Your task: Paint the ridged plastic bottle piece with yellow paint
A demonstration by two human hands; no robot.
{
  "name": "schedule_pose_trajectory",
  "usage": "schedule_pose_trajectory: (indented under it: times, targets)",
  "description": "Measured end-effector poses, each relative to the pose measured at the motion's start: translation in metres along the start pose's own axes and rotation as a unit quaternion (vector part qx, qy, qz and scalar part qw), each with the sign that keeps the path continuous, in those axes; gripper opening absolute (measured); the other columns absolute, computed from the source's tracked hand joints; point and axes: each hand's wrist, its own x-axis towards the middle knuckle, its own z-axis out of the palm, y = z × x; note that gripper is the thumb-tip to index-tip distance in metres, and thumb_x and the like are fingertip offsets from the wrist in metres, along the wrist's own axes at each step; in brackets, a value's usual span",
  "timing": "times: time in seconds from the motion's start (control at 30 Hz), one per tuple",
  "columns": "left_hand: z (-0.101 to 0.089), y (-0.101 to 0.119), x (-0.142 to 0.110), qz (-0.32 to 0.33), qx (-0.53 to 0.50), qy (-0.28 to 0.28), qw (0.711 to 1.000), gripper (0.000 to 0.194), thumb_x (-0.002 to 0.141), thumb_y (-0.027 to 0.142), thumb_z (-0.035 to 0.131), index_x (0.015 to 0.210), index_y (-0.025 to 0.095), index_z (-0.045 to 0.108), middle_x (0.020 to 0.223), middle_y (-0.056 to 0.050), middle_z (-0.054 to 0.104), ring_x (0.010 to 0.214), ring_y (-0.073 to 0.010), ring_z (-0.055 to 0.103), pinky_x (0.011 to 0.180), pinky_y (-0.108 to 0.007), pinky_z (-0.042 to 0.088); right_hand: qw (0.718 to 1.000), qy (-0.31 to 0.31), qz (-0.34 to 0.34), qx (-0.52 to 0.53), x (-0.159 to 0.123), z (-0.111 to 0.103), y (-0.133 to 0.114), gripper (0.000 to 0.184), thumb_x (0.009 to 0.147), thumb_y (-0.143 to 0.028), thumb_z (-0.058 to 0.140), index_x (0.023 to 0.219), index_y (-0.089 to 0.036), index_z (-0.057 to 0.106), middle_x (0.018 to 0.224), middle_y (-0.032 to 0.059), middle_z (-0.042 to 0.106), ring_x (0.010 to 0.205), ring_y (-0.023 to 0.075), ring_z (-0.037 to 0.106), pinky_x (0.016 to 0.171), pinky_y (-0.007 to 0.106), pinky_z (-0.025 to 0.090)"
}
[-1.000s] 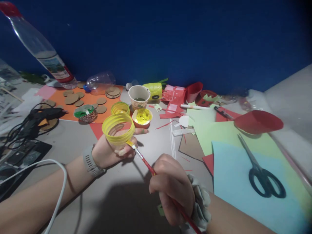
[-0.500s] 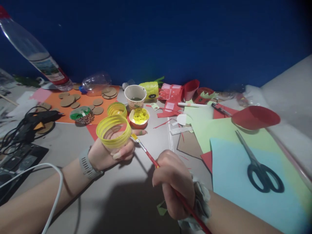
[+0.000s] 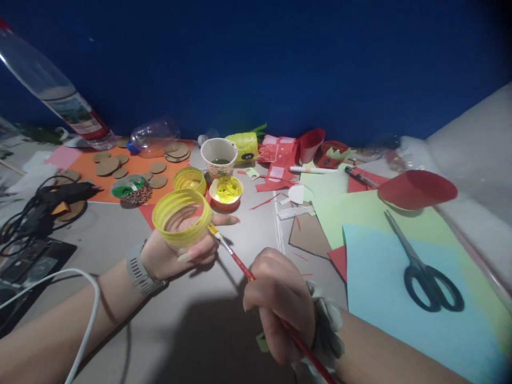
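My left hand (image 3: 176,256) is closed round a clear ribbed plastic ring (image 3: 182,232), which looks like a cut piece of bottle, its upper part coated yellow. The index finger stretches out past it, with a green smudge on it. In my closed right hand (image 3: 280,304) is a red-handled paintbrush (image 3: 236,260). Its yellow-loaded bristles meet the right side of the ring, just under the rim. Behind the ring stand a small cup of yellow paint (image 3: 226,192) and another yellow ribbed ring (image 3: 189,181).
A paper cup of dark liquid (image 3: 219,157) stands behind the paint. Cardboard discs (image 3: 107,166) and a green paint cup (image 3: 131,189) sit left, near a tall bottle (image 3: 76,109). Black-handled scissors (image 3: 432,288) lie on blue paper (image 3: 376,266) at right. A white cable (image 3: 94,314) crosses my left forearm.
The brush tip left the ring's side, moved slightly away to the right, and now touches it again. The whole view has shifted a little, and the left hand keeps its hold.
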Motion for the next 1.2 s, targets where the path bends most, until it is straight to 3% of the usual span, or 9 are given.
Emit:
schedule_pose_trajectory:
  times: [0.27,0.47,0.6,0.8,1.0,1.2]
  targets:
    - [0.003,0.002,0.001,-0.008,-0.002,-0.020,1.000,0.040,0.096,0.037,0.054,0.119,0.009,0.072,0.047,0.004,0.043,0.043,-0.0097,0.025,0.047,-0.020,0.032,1.000,0.004,-0.012,-0.002,-0.001,0.000,0.003,0.017,0.073,-0.013,0.047,0.086,-0.024,0.048,0.065,-0.0045,0.044,0.055,0.0120,0.041,0.054,0.026,0.032]
    - [0.003,0.002,-0.001,-0.005,0.010,-0.022,1.000,0.040,0.099,0.026,0.045,0.125,0.005,0.068,0.048,0.004,0.042,0.044,-0.0088,0.018,0.048,-0.020,0.032,1.000,-0.005,-0.009,-0.015,0.001,-0.002,0.003,0.022,0.070,-0.010,0.045,0.087,-0.023,0.048,0.067,-0.0039,0.044,0.057,0.0122,0.043,0.054,0.026,0.033]
    - [0.002,0.001,0.000,-0.008,-0.001,-0.044,0.999,0.046,0.099,0.036,0.047,0.127,0.006,0.069,0.049,0.003,0.041,0.044,-0.0094,0.022,0.047,-0.020,0.032,1.000,-0.013,-0.008,-0.015,0.001,-0.003,0.003,0.022,0.068,-0.011,0.046,0.087,-0.023,0.047,0.067,-0.0039,0.043,0.057,0.0118,0.043,0.052,0.026,0.033]
    - [-0.002,-0.002,0.000,-0.018,-0.001,-0.075,0.997,0.042,0.098,0.033,0.049,0.126,0.009,0.070,0.046,0.005,0.041,0.041,-0.0089,0.020,0.048,-0.020,0.035,1.000,-0.011,0.001,-0.022,0.001,-0.003,0.002,0.017,0.073,-0.013,0.047,0.086,-0.024,0.048,0.067,-0.0032,0.044,0.058,0.0125,0.045,0.052,0.026,0.036]
    - [-0.014,-0.006,0.001,-0.030,-0.005,-0.071,0.997,0.054,0.098,0.047,0.049,0.131,0.007,0.065,0.046,0.002,0.048,0.039,-0.0106,0.028,0.046,-0.023,0.039,1.000,0.004,-0.001,-0.013,0.001,-0.002,0.004,0.016,0.075,-0.013,0.047,0.086,-0.023,0.048,0.068,-0.0037,0.044,0.058,0.0117,0.045,0.054,0.025,0.036]
    - [-0.020,-0.007,0.004,-0.052,-0.005,-0.088,0.995,0.058,0.096,0.051,0.050,0.132,0.007,0.064,0.042,0.002,0.051,0.035,-0.0111,0.032,0.046,-0.024,0.039,1.000,0.000,0.002,-0.005,0.002,-0.003,0.004,0.018,0.075,-0.012,0.047,0.088,-0.024,0.048,0.068,-0.0036,0.044,0.059,0.0123,0.045,0.055,0.026,0.036]
